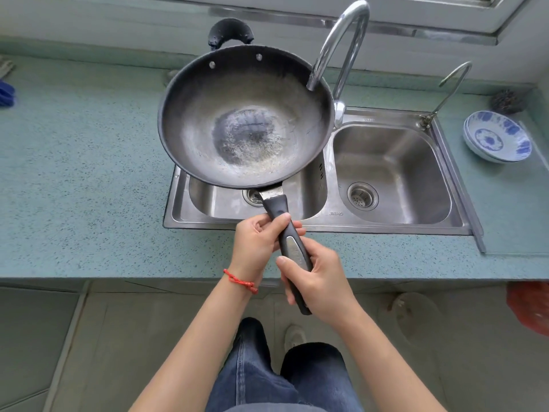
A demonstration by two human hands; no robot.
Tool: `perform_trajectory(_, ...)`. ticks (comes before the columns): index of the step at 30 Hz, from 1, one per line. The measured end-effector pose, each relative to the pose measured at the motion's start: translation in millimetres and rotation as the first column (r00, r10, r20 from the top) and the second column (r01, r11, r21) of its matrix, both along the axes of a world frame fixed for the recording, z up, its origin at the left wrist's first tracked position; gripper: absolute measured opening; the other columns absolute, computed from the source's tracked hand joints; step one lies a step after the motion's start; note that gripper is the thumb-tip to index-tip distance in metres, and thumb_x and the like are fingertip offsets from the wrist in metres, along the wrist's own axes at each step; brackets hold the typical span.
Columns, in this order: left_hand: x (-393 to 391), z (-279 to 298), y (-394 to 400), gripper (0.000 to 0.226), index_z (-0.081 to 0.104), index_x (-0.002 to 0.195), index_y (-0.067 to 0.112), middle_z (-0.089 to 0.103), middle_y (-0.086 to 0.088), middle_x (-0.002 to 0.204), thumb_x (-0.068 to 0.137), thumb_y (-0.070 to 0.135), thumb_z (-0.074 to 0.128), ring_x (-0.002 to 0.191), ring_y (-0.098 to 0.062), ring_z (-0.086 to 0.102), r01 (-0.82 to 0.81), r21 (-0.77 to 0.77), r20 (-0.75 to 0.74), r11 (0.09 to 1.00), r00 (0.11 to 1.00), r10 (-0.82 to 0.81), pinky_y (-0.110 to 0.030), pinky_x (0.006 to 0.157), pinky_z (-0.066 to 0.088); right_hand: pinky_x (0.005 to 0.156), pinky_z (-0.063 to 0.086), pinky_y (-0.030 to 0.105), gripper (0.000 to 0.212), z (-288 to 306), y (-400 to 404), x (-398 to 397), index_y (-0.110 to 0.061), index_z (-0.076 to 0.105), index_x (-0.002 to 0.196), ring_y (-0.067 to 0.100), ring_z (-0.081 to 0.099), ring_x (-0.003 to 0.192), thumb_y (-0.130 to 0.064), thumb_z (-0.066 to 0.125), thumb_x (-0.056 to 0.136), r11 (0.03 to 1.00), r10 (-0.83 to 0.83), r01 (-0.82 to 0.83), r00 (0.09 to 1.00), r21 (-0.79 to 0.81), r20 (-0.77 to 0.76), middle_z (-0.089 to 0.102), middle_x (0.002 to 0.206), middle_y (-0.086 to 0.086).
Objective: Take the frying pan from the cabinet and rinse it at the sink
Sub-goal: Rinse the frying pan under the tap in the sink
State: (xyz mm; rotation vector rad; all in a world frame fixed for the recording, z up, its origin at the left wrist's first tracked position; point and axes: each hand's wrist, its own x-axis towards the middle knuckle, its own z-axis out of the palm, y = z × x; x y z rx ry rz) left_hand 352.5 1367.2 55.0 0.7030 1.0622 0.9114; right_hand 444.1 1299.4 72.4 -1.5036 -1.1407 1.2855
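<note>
A dark, worn frying pan (243, 114) hangs in the air over the left basin of a steel double sink (392, 227), its bowl facing up. Its long black handle points toward me. My left hand (258, 242) grips the handle near the pan, and my right hand (320, 281) grips it lower, near the end. The tall curved faucet (341, 46) arches above the pan's right rim, its spout just over the rim. No water is running. The pan hides most of the left basin.
A green speckled countertop (89, 188) surrounds the sink. Stacked blue-and-white bowls (499, 138) sit at the right, with a dark scrubber (506, 101) behind them. A small second tap (451, 81) stands at the sink's back right corner. Something red (531, 307) lies on the floor at right.
</note>
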Motion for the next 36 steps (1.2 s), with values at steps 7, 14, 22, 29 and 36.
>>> perform_trajectory(7,18.3,2.9,-13.3,0.012,0.06,0.083,-0.011,0.07,-0.002,0.055,0.084,0.0,0.057,0.054,-0.014,0.068,-0.119,-0.009,-0.01,0.993,0.993,0.119,-0.022,0.054,0.055,0.037,0.036,0.026,0.018,-4.3,-7.1,17.0,-0.005,0.047,0.073,0.017,0.046,0.031,-0.019,0.057,0.078,0.999,0.041,-0.041,0.999,0.012,-0.019,0.048,0.052,0.016)
perform_trajectory(14,48.5,9.0,-35.0,0.013,0.06,0.083,-0.013,0.07,-0.003,0.055,0.084,0.0,0.056,0.054,-0.015,0.068,-0.275,0.024,-0.042,0.961,0.96,0.276,-0.022,0.054,0.055,0.037,0.036,0.024,0.02,-4.3,-15.3,51.6,-0.002,0.047,0.073,0.018,0.047,0.03,-0.018,0.057,0.079,0.988,0.156,-0.154,0.983,0.024,-0.101,0.05,0.054,0.012)
perform_trajectory(22,66.8,14.5,-58.1,0.018,0.062,0.068,-0.004,0.069,-0.003,0.053,0.085,-0.001,0.055,0.053,-0.014,0.068,-0.435,0.04,-0.062,0.9,0.898,0.436,-0.023,0.055,0.056,0.038,0.037,0.027,0.018,-2.2,-21.8,74.0,-0.006,0.048,0.07,0.023,0.048,0.032,-0.019,0.057,0.078,0.951,0.307,-0.308,0.943,0.008,-0.131,0.052,0.053,0.012)
perform_trajectory(29,41.6,17.4,-89.4,0.016,0.06,0.072,-0.008,0.068,-0.002,0.052,0.084,-0.001,0.056,0.052,-0.014,0.067,-0.6,0.037,-0.085,0.799,0.795,0.601,-0.023,0.051,0.055,0.035,0.035,0.023,0.02,1.0,-38.0,51.7,0.004,0.048,0.073,0.02,0.047,0.032,-0.007,0.056,0.087,0.881,0.468,-0.472,0.87,0.011,-0.153,0.051,0.054,0.016)
perform_trajectory(36,-7.1,23.8,-130.6,0.013,0.059,0.078,-0.012,0.068,-0.004,0.053,0.084,-0.002,0.055,0.051,-0.016,0.067,-0.753,0.039,-0.044,0.657,0.655,0.754,-0.023,0.05,0.054,0.037,0.036,0.025,0.027,9.5,-59.9,3.1,0.007,0.045,0.072,0.024,0.047,0.034,-0.017,0.055,0.079,0.781,0.622,-0.625,0.772,0.023,-0.135,0.051,0.055,0.019)
